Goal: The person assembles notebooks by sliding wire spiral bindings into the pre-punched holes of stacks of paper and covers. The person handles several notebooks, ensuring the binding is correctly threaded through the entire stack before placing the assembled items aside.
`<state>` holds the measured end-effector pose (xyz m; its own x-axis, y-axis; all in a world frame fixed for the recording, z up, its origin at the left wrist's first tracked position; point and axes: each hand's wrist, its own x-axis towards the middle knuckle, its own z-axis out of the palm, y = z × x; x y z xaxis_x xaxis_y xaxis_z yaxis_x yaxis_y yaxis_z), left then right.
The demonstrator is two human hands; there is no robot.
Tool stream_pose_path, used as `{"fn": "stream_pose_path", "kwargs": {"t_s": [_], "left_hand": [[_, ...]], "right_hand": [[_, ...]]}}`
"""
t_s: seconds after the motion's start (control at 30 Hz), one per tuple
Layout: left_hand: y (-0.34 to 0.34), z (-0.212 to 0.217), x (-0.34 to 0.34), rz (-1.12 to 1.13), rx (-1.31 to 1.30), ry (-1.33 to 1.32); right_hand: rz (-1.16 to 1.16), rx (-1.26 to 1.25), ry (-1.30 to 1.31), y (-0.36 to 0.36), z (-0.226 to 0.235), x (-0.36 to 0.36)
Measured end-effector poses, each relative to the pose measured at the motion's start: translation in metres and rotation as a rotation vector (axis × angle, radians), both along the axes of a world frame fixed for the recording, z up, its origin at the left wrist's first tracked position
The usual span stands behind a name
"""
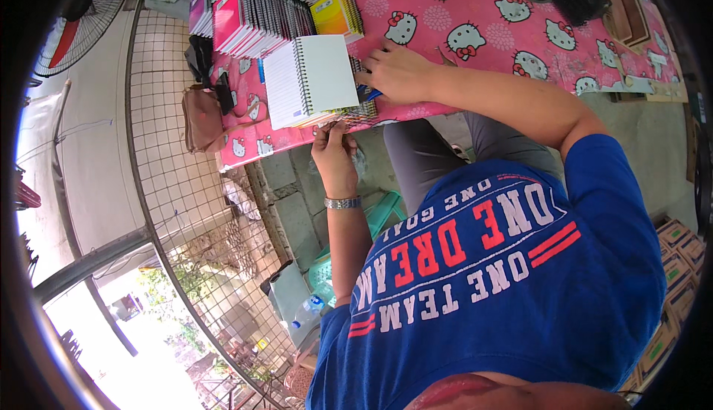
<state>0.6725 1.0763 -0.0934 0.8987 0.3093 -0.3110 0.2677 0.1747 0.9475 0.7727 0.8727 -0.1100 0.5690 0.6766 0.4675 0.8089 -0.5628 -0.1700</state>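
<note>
Open spiral notebook (pixel 331 76): at the near edge of the counter (pixel 520 38). Left hand (pixel 334 159) at its lower edge, right hand (pixel 397 73) beside its right; fingertips partly hidden, grips cannot be determined.

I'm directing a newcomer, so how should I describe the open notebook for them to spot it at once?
Find the pink table cover with white cat faces, then the stacked notebooks at its left end. On their near side, beside the right hand, lies the open notebook; unlike its closed neighbours, it shows two pale pages flanking a dark coil.
</note>
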Motion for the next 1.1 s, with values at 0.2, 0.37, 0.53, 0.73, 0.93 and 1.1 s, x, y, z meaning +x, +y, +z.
{"fn": "stream_pose_path", "kwargs": {"t_s": [0.2, 0.37, 0.53, 0.73, 0.93, 1.1], "left_hand": [[-0.007, 0.0, 0.002, -0.005, -0.113, 0.03], [-0.009, -0.006, 0.004, -0.017, -0.004, 0.034], [-0.006, -0.01, 0.0, 0.007, -0.125, 0.017], [-0.012, -0.011, 0.005, -0.079, -0.07, 0.055], [-0.008, -0.013, 0.005, -0.026, -0.111, 0.036], [-0.01, -0.019, 0.007, -0.044, -0.126, 0.072]], "right_hand": [[0.018, -0.129, 0.23, 0.01, 0.001, 0.0], [-0.003, -0.095, 0.277, 0.006, 0.0, -0.003], [-0.01, 0.006, -0.03, -0.002, -0.015, -0.003], [-0.024, -0.109, 0.188, 0.014, -0.016, 0.0], [-0.027, -0.073, 0.251, 0.0, -0.021, 0.003], [-0.014, -0.056, 0.054, 0.009, -0.018, 0.001]]}}
